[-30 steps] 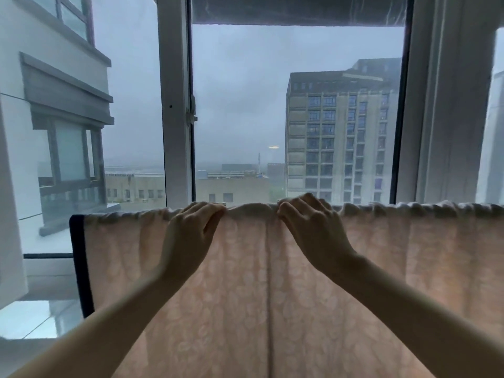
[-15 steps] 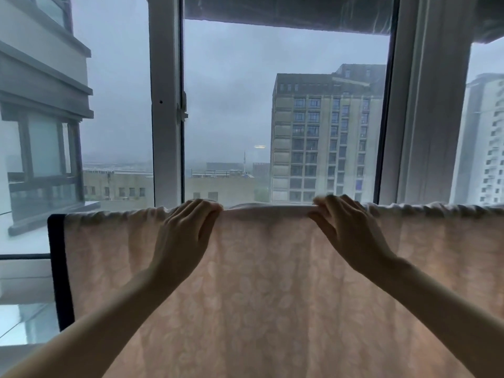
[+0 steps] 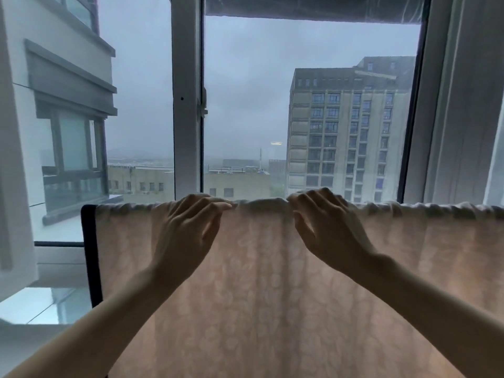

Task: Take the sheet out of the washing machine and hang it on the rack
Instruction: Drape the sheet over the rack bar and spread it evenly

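A pale pink patterned sheet [image 3: 267, 296] hangs over the top bar of the rack and fills the lower view. Only the rack's dark left post [image 3: 91, 255] shows; the bar itself is hidden under the sheet's bunched top fold. My left hand [image 3: 188, 236] holds the top fold left of centre, fingers curved over it and thumb in front. A short way to the right, my right hand [image 3: 327, 230] grips the same fold, fingers hooked over the top. The washing machine is out of view.
Right behind the rack stands a large window with a white frame post [image 3: 186, 105]. A pale curtain [image 3: 463, 105] hangs at the right. Buildings and grey sky lie beyond the glass.
My right hand slid right along the top fold, then came back left toward my left hand. My left hand stayed on the fold. The view shifted slightly.
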Demonstrator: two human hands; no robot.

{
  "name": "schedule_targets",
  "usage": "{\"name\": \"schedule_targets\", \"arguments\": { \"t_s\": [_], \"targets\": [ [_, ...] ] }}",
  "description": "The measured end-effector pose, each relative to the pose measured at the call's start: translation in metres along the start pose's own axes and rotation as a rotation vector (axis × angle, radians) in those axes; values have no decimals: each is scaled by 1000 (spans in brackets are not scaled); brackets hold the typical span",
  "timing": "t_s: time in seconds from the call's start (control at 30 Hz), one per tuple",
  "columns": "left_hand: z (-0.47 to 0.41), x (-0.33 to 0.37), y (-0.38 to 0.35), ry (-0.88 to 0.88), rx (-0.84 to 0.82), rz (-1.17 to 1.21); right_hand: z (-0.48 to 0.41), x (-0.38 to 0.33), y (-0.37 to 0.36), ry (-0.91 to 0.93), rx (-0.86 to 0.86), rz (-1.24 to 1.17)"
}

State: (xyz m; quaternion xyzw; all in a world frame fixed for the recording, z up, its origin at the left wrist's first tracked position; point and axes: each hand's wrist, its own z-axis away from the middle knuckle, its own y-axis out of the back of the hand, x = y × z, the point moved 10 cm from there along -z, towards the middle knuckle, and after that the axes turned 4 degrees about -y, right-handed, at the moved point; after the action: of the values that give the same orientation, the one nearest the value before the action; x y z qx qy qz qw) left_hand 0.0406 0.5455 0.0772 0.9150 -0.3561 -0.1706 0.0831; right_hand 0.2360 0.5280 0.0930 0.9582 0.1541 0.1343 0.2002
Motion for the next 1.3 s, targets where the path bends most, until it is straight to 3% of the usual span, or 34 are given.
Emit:
{"name": "schedule_targets", "arguments": {
  "t_s": [0.17,0.5,0.63,0.73,0.9,1.03,1.17,1.3],
  "targets": [
    [18,-76,11,351,-116,-28,-32,-42,-33,57,-67,-21],
    [37,-112,40,354,-189,-76,-64,-94,-72,86,-80,-78],
    [34,-122,64,418,-20,-95,-75,-95,-61,31,-9,-171],
    [44,-131,77,477,31,-153,-68,-113,-65,140,-29,-178],
    [82,-166,74,730,-39,-146,-68,-99,-72,65,-120,-251],
    [93,-176,77,842,-41,-157,-74,-85,-76,-14,-166,-172],
    [115,-196,78,1096,-32,-35,-70,-77,-74,-28,-172,-157],
    [122,-203,92,1131,-3,-17,-75,-85,-73,-15,-154,-189]
  ]
}}
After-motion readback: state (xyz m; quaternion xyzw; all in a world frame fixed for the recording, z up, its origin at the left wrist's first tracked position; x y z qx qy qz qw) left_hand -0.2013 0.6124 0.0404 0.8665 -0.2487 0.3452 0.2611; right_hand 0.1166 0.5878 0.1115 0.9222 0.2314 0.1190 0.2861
